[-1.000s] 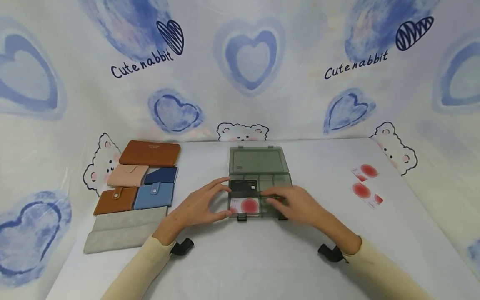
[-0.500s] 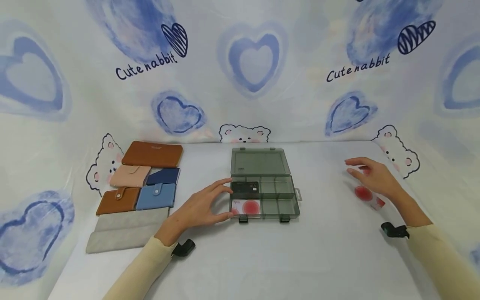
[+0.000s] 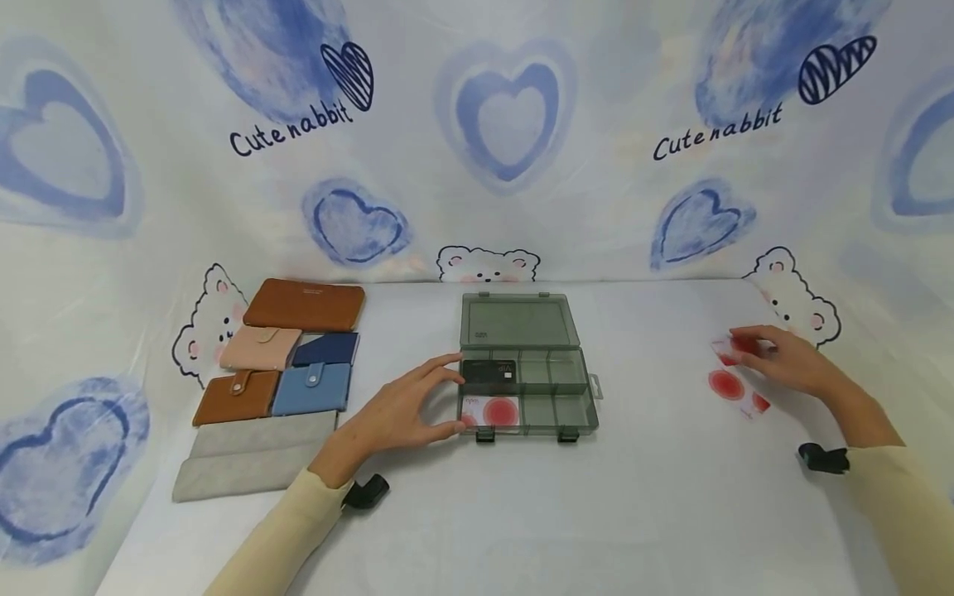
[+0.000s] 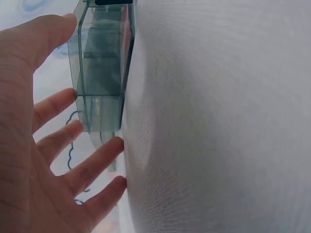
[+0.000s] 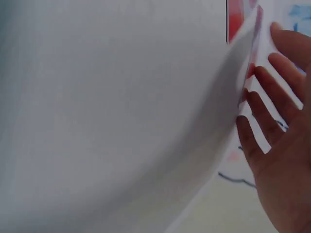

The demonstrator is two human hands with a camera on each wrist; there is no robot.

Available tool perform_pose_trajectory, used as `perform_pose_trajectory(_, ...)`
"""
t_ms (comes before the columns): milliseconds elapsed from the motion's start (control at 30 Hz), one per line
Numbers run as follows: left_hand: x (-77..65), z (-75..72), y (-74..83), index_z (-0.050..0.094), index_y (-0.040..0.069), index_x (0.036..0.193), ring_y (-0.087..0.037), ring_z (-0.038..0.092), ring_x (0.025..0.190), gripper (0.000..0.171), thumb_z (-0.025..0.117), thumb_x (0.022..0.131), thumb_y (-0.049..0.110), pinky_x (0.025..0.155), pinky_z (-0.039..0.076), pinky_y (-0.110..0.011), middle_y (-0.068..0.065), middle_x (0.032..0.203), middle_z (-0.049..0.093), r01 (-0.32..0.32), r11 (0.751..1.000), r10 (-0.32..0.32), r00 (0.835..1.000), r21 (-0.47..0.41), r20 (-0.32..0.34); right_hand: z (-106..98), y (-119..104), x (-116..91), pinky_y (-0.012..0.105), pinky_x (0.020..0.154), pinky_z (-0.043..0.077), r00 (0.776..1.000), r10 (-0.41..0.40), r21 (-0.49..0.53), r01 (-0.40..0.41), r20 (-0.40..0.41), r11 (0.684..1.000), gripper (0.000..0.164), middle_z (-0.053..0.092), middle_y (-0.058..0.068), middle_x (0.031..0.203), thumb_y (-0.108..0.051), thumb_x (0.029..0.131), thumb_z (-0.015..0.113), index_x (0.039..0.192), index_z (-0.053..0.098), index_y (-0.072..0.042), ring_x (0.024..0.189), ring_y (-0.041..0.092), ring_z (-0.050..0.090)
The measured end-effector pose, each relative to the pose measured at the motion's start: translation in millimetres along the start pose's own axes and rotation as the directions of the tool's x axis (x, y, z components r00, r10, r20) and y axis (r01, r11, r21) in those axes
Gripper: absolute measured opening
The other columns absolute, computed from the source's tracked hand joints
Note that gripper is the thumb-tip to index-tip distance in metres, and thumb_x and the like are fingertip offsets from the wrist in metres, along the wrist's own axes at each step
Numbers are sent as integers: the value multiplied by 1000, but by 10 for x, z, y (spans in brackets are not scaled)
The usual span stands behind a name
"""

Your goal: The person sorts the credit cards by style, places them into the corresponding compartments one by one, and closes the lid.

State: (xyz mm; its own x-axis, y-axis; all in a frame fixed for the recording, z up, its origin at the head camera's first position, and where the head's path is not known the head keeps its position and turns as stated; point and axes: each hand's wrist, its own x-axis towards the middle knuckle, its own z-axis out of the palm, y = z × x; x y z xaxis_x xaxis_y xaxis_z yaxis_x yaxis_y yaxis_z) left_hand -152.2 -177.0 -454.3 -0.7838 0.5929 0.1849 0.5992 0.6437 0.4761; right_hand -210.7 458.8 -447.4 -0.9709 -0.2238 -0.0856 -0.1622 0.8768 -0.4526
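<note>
A green see-through compartment box [image 3: 559,422] lies with its lid folded back. Inside its left compartments are a black VIP card [image 3: 484,372] and a white card with a red circle [image 3: 500,411]. My left hand [image 3: 395,414] spreads along the box's left end, thumb at the front corner [image 4: 73,22], fingertips against the side. Out at the right, two more red-and-white cards lie on the table. My right hand [image 3: 793,360] covers part of the farther card [image 3: 721,349], fingertips at its edge [image 5: 250,70]. The nearer card [image 3: 726,384] lies just below that hand.
At the left lie a long brown wallet [image 3: 305,305], a pink wallet [image 3: 261,348], a navy card holder [image 3: 326,349], a brown snap wallet [image 3: 234,397], a light blue one [image 3: 311,389] and a folded grey case [image 3: 257,455]. A patterned cloth [image 3: 611,215] hangs behind the table.
My right hand has left the box and moved right, over to the farther loose card. The left hand has stayed at the box's left end.
</note>
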Motion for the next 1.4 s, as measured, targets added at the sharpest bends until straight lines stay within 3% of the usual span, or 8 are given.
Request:
perform_pose_trajectory(100, 2, -1, -3, 58, 26, 132, -21, 45, 141, 64, 66, 85, 70, 101, 49, -51, 7, 162, 34, 4, 1000, -4, 1000, 1, 1, -46, 68, -57, 46, 89, 56, 1000, -15, -13, 15, -1, 1000, 57, 49, 32, 137, -25, 97, 70, 142, 49, 4, 121, 51, 46)
perform_pose_trajectory(233, 1, 1, -4, 59, 26, 132, -20, 43, 142, 64, 64, 85, 70, 101, 49, -51, 7, 162, 34, 4, 1000, -4, 1000, 5, 7, -84, 169, -120, 19, 73, 49, 1000, 6, -7, -6, 12, 1000, 56, 50, 30, 133, -21, 96, 72, 141, 49, 3, 115, 49, 50)
perform_pose_trajectory(433, -11, 4, 0, 58, 27, 133, -19, 43, 142, 64, 63, 86, 71, 100, 49, -51, 7, 162, 34, 1, 1000, -1, 1000, 8, 10, -78, 231, -160, 55, 83, 54, 997, 75, -22, -74, 35, 997, 65, 54, 33, 124, -36, 94, 74, 138, 50, 5, 108, 48, 51)
perform_pose_trajectory(733, -17, 0, 5, 58, 27, 133, -20, 43, 142, 66, 64, 85, 71, 100, 49, -53, 6, 162, 34, 4, 1000, -4, 1000, 7, -1, 10, 44, -242, 56, 75, 56, 969, 207, 8, -208, -136, 978, 63, 51, 40, 120, -40, 97, 67, 136, 46, 5, 103, 54, 51)
perform_pose_trajectory(867, -6, 7, 3, 58, 27, 133, -20, 43, 142, 65, 64, 85, 71, 100, 49, -52, 7, 162, 33, 5, 1000, -5, 1000, 11, 8, 45, -235, -270, 52, 67, 57, 932, 237, 47, -234, -273, 971, 52, 54, 39, 119, -37, 103, 57, 136, 51, 3, 99, 53, 54)
perform_pose_trajectory(1033, -14, 15, -7, 57, 27, 133, -20, 43, 142, 66, 63, 85, 72, 100, 49, -52, 7, 162, 33, 6, 1000, -6, 1000, 15, 12, 139, -778, -240, 61, 80, 54, 919, 181, 126, -145, -349, 981, 48, 59, 34, 125, -38, 104, 56, 137, 56, -3, 108, 52, 57)
perform_pose_trajectory(1267, -5, 6, 5, 57, 27, 133, -19, 43, 142, 66, 63, 85, 72, 99, 50, -51, 7, 162, 34, 4, 1000, -5, 1000, 13, 3, 499, -1707, -107, 6, 74, 45, 910, -73, 149, 145, -407, 978, 30, 73, 16, 99, -26, 98, 69, 124, 66, -9, 90, 35, 70)
perform_pose_trajectory(1400, 9, 5, 9, 57, 26, 133, -19, 43, 142, 65, 65, 85, 70, 99, 50, -51, 7, 162, 34, 1, 1000, -1, 1000, 14, -2, 720, -2239, -72, 22, 76, 56, 898, -205, 179, 293, -390, 939, 25, 74, 3, 90, -18, 94, 74, 118, 69, -12, 81, 22, 70)
